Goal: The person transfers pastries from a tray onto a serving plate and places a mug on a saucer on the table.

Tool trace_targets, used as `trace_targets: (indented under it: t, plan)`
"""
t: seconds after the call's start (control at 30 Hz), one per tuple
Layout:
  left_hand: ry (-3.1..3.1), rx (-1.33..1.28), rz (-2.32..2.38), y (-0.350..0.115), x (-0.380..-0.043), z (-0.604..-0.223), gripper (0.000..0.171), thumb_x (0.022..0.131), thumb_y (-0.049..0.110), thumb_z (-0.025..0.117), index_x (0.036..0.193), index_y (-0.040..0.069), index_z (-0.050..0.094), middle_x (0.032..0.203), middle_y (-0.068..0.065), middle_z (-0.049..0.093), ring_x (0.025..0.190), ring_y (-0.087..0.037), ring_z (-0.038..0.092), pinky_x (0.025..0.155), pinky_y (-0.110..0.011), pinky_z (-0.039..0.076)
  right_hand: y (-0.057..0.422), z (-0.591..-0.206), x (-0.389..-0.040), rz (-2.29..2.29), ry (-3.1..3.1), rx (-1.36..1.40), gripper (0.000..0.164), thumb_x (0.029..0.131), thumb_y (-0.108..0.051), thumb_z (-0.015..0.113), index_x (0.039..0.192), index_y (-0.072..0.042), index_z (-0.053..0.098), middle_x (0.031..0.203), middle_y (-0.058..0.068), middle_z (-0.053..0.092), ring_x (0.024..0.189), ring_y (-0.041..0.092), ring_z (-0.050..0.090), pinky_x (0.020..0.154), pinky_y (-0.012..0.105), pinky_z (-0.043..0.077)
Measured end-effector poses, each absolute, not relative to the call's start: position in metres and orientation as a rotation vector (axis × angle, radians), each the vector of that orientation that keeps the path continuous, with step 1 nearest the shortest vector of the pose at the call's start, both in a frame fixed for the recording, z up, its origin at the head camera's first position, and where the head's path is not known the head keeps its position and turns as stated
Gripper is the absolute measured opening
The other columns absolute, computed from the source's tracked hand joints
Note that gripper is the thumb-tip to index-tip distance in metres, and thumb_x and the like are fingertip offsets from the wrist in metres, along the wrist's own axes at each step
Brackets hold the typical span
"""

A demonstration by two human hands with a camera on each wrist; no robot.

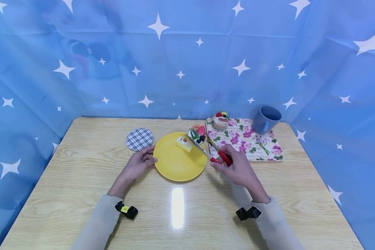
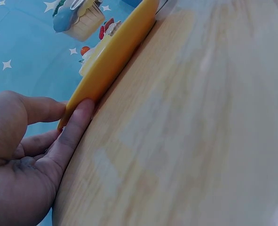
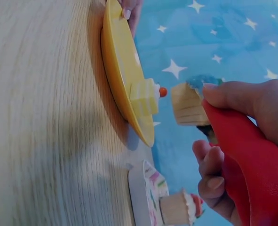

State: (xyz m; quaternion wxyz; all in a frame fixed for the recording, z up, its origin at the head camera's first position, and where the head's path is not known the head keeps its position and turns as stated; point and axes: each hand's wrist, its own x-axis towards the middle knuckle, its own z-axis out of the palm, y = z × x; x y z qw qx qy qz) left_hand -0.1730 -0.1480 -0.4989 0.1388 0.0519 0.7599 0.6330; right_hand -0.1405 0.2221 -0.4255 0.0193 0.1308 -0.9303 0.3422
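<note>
My left hand [image 1: 140, 161] pinches the left rim of a yellow plate [image 1: 178, 168], thumb and fingers at its edge in the left wrist view. A small yellow-and-white cake slice [image 1: 183, 143] with an orange-red topping sits on the plate. My right hand [image 1: 237, 167] grips tongs [image 1: 224, 157] with red handles. Between the tongs' tips is a cupcake [image 3: 185, 104], topped with strawberry, dark berries and a green piece. It hangs above the plate's far right edge, apart from the plate in both wrist views. Part of the tongs' tips is hidden behind the cupcake in the right wrist view.
A floral tray [image 1: 258, 152] lies right of the plate, bearing another cupcake [image 1: 220, 122] at its far left and a blue mug [image 1: 265, 121] at its far right. A round checked coaster [image 1: 139, 139] lies left behind the plate. A blue starred cloth [image 1: 187, 52] hangs behind the table.
</note>
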Motion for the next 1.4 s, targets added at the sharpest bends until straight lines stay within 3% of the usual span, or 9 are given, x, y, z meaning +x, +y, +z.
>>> trace_targets:
  t: [0.3, 1.4]
  plan:
    - [2.203, 0.146, 1.822, -0.15, -0.172, -0.498, 0.058, 0.101, 0.007, 0.062, 0.156, 0.006, 0.041, 0.134, -0.02, 0.055, 0.101, -0.016, 0.063, 0.083, -0.027, 0.064, 0.212, -0.424, -0.135, 1.079, -2.918, 0.397, 0.042, 0.085, -0.038, 0.084, 0.113, -0.016, 0.06, 0.089, 0.004, 0.064, 0.077, 0.019, 0.051, 0.06, 0.024, 0.045]
    - [2.209, 0.149, 1.812, -0.146, -0.173, -0.497, 0.059, 0.101, 0.007, 0.061, 0.156, 0.005, 0.04, 0.135, -0.02, 0.055, 0.102, -0.018, 0.062, 0.083, -0.026, 0.064, 0.167, -0.434, -0.142, 1.138, -2.964, 0.583, 0.044, 0.085, -0.038, 0.084, 0.114, -0.013, 0.061, 0.077, -0.005, 0.059, 0.066, 0.014, 0.051, 0.055, 0.023, 0.041]
